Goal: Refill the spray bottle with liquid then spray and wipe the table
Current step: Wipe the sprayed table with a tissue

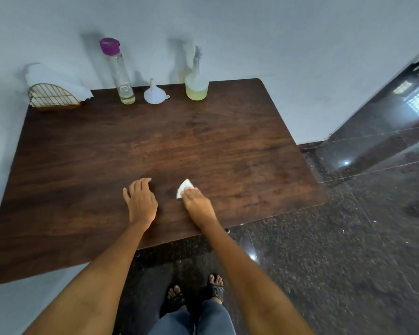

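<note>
Head view shows the spray bottle [196,79] refilled and set back by the wall, while the right hand [195,199] presses a white tissue [183,186] flat on the tabletop [155,141], left hand [140,198] resting relaxed and empty, so wiping seems underway.

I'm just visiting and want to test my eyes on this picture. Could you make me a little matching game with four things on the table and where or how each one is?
Things:
1. spray bottle
2. funnel
3. tissue
4. tall bottle

States:
A. purple cap, nearly empty
B. under the right hand, near the front edge
C. white, upside down between the two bottles
D. holds yellow-green liquid, by the wall

Pairs: 1-D, 2-C, 3-B, 4-A
</note>
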